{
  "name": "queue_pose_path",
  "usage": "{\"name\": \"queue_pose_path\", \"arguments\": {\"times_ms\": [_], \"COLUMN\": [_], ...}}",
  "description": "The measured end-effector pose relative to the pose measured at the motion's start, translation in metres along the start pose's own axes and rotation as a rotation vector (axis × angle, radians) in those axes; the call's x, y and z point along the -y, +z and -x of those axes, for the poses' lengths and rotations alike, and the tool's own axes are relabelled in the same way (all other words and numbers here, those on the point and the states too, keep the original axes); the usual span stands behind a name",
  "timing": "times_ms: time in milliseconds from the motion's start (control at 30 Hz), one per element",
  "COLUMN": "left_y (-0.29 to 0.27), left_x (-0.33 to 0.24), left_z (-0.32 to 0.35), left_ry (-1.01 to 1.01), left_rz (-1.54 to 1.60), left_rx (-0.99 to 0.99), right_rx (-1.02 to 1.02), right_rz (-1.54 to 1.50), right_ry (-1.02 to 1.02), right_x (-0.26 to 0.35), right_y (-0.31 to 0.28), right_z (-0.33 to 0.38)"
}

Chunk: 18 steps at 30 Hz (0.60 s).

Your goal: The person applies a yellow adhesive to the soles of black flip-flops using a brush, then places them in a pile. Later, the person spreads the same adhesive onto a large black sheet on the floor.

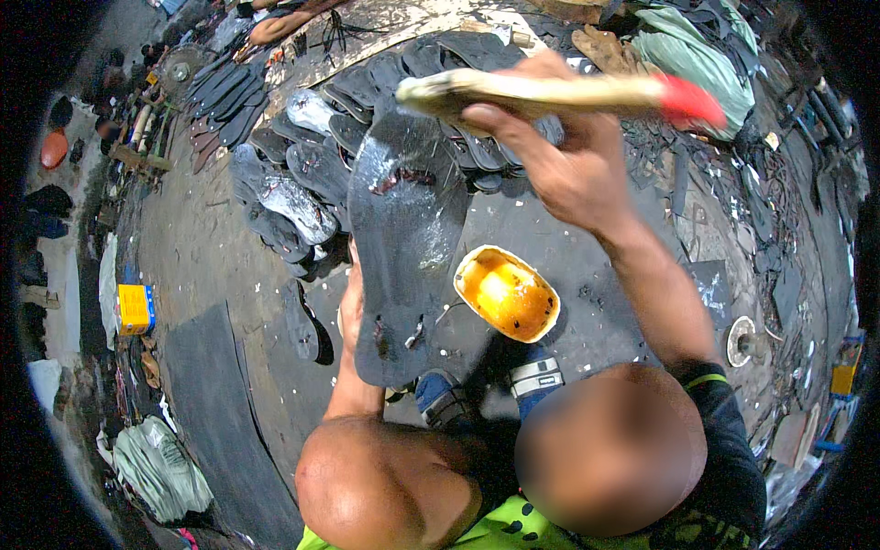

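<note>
Brush (587,94) and sole (406,252), one each, occupy right hand (579,174) and left hand (349,310).

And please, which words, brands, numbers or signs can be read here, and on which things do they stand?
Yellow-and-blue box: printing too small and blurred to read.
Pale footwear strap: small mark, too small to read.
Black sole and red-ended tool: no readable text.

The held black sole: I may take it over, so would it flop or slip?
Probably stiff: the black sole shows no obvious sag in the left hand. Possibly slick or tacky toward its upper end, where patches shine.
</note>
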<state>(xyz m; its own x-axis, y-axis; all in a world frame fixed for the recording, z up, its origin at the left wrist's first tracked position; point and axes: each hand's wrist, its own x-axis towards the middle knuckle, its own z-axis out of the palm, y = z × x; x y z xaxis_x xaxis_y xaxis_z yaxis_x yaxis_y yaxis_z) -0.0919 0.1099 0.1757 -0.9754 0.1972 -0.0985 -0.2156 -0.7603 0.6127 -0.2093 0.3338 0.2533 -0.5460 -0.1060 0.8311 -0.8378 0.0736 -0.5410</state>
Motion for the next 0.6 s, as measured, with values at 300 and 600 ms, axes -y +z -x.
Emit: {"name": "queue_pose_path", "arguments": {"times_ms": [300, 600], "left_y": [-0.009, 0.026], "left_x": [-0.021, -0.024], "left_z": [-0.017, -0.044], "left_ry": [0.367, 0.019], "left_rz": [0.053, 0.205], "left_rx": [-0.089, 0.2], "right_rx": [0.46, 0.329], "right_rz": [-0.209, -0.16], "right_ry": [0.008, -0.006], "right_x": [0.036, 0.015], "right_y": [0.064, 0.053], "right_z": [0.119, 0.047]}}
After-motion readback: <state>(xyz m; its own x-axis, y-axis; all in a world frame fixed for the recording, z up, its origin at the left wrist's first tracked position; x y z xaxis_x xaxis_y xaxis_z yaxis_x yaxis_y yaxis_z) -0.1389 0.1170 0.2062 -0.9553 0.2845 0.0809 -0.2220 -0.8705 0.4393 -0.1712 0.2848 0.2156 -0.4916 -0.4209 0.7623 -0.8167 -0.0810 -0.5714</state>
